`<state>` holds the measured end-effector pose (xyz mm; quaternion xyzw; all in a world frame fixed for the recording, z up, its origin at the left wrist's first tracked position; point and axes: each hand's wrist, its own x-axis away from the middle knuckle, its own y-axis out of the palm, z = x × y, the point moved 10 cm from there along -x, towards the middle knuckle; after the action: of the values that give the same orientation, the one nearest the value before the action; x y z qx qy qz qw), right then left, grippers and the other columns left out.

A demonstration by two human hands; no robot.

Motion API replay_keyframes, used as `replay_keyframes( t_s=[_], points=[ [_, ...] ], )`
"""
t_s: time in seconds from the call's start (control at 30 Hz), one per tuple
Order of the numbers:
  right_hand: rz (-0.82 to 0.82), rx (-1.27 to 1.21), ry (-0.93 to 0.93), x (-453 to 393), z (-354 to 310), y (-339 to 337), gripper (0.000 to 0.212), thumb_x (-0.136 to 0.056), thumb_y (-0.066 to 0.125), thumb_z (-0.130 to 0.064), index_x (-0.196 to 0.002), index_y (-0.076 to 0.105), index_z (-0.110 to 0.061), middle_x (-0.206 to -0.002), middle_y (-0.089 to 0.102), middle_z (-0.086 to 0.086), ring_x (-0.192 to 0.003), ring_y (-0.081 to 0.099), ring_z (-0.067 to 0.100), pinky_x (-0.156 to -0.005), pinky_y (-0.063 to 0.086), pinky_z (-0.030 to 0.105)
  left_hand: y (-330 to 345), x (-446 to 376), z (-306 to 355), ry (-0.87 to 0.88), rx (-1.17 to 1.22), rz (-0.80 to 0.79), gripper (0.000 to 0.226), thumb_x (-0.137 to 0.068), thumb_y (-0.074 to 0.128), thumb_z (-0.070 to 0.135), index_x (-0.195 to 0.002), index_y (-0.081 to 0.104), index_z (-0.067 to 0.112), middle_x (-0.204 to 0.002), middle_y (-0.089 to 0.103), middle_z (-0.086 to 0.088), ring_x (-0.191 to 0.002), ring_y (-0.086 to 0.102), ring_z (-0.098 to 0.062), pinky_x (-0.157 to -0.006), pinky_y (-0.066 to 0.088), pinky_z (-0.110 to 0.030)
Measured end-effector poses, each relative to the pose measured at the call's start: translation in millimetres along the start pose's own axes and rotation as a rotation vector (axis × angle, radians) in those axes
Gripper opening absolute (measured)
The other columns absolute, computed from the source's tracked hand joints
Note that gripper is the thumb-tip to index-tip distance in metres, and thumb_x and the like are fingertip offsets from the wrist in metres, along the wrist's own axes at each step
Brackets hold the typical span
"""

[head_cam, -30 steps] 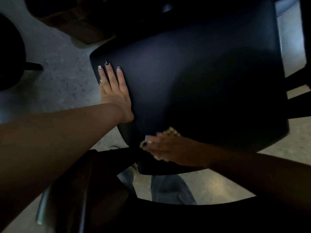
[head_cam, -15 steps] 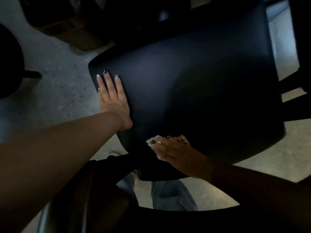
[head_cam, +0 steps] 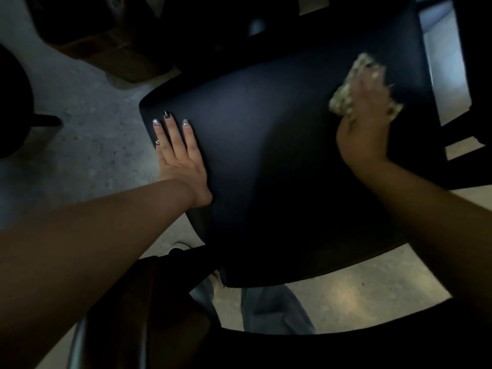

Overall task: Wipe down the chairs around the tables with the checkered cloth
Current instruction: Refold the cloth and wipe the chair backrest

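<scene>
head view showed the left hand (head_cam: 181, 158) pressed flat to steady the chair seat (head_cam: 266, 161), while the right hand (head_cam: 364, 121) pushed the checkered cloth (head_cam: 343, 99) down to wipe.

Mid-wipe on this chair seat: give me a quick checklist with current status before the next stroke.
1. Cloth in hand: ok. The right hand covers the checkered cloth at the seat's far right.
2. Cloth flat on the seat: cannot tell; that area is motion-blurred.
3. Chair steadied: ok. The left hand lies flat, fingers straight, on the left edge of the chair seat.
4. Left hand out of the wiping path: not ok for the left strip, which it covers.
5. Seat free of objects: ok, only the hands and the cloth are on it.
6. Seat already clean: cannot tell; the surface is dark.
</scene>
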<state>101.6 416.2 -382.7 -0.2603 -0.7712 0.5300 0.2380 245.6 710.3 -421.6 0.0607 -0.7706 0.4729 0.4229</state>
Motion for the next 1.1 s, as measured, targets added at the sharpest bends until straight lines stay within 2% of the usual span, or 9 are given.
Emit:
replay_keyframes(
  t_s=[0.17,0.27,0.37,0.47,0.6,0.73,0.83,0.97,1.1],
  points=[
    [-0.262,0.130,-0.544,113,-75,59,0.059,-0.073,0.050,-0.004,-0.131,0.049,0.008,-0.137,0.047,0.030,-0.128,0.041,0.050,-0.103,0.032,0.062,0,-2,-2,-0.016,-0.003,0.016,0.152,-0.052,0.071,0.051,-0.117,-0.055,-0.005,-0.122,-0.059,-0.032,-0.115,-0.052,-0.049,-0.116,0.001,-0.055],
    [-0.415,0.223,-0.833,178,-96,77,0.057,-0.080,0.057,-0.020,-0.134,0.050,-0.002,-0.139,0.050,0.020,-0.129,0.046,0.038,-0.105,0.030,0.053,1,-2,-1,-0.023,-0.007,0.013,0.152,-0.053,0.070,0.052,-0.119,-0.054,-0.006,-0.125,-0.056,-0.033,-0.117,-0.049,-0.051,-0.116,0.002,-0.056],
    [-0.514,0.226,-0.926,182,-100,77,0.065,-0.078,0.053,-0.022,-0.139,0.041,-0.005,-0.144,0.045,0.017,-0.136,0.034,0.033,-0.108,0.024,0.049,1,-2,-2,-0.023,-0.001,0.013,0.150,-0.054,0.068,0.052,-0.119,-0.053,-0.007,-0.125,-0.055,-0.034,-0.120,-0.048,-0.052,-0.116,0.002,-0.056],
    [-0.569,0.093,-0.627,124,-77,68,0.069,-0.079,0.052,-0.002,-0.145,0.033,-0.014,-0.147,0.038,0.022,-0.136,0.035,0.040,-0.112,0.025,0.047,1,-2,0,-0.015,0.000,0.010,0.151,-0.054,0.070,0.053,-0.119,-0.053,-0.006,-0.125,-0.055,-0.034,-0.119,-0.049,-0.051,-0.116,0.000,-0.055],
    [-0.022,-0.062,-0.025,-6,7,-14,0.060,-0.083,0.039,0.005,-0.143,0.035,0.004,-0.150,0.027,0.030,-0.141,0.020,0.045,-0.116,0.006,0.040,2,-3,-2,-0.026,0.006,0.014,0.151,-0.054,0.068,0.054,-0.120,-0.052,-0.007,-0.126,-0.054,-0.035,-0.119,-0.047,-0.052,-0.116,-0.002,-0.055],
    [0.113,-0.035,0.348,-42,36,-13,0.061,-0.087,0.029,-0.010,-0.147,0.027,-0.003,-0.157,0.019,0.016,-0.146,0.011,0.034,-0.119,0.002,0.038,3,-3,0,-0.010,0.026,0.023,0.148,-0.055,0.067,0.051,-0.119,-0.053,-0.008,-0.126,-0.054,-0.036,-0.124,-0.042,-0.054,-0.115,-0.002,-0.058],
    [0.091,0.092,0.259,-27,-33,18,0.064,-0.087,0.008,-0.013,-0.148,0.017,0.004,-0.156,0.016,0.023,-0.144,0.012,0.040,-0.117,0.005,0.044,3,-3,0,-0.001,0.036,0.007,0.148,-0.054,0.067,0.052,-0.120,-0.052,-0.008,-0.126,-0.053,-0.036,-0.127,-0.040,-0.054,-0.114,-0.004,-0.058],
    [-0.123,-0.121,-0.121,42,-144,64,0.066,-0.081,0.043,0.004,-0.146,0.031,-0.001,-0.156,0.021,0.019,-0.146,0.009,0.036,-0.117,-0.005,0.037,0,-2,-2,0.004,0.044,-0.004,0.150,-0.057,0.069,0.053,-0.118,-0.054,-0.007,-0.125,-0.056,-0.035,-0.124,-0.043,-0.054,-0.114,-0.007,-0.058],
    [-0.109,-0.179,-0.429,54,-172,42,0.051,-0.074,0.047,0.010,-0.124,0.056,0.008,-0.136,0.052,0.024,-0.130,0.041,0.046,-0.108,0.026,0.052,1,-2,-3,0.020,0.047,-0.018,0.148,-0.059,0.067,0.054,-0.118,-0.054,-0.007,-0.126,-0.055,-0.035,-0.123,-0.043,-0.055,-0.114,-0.006,-0.058]
  ],
)
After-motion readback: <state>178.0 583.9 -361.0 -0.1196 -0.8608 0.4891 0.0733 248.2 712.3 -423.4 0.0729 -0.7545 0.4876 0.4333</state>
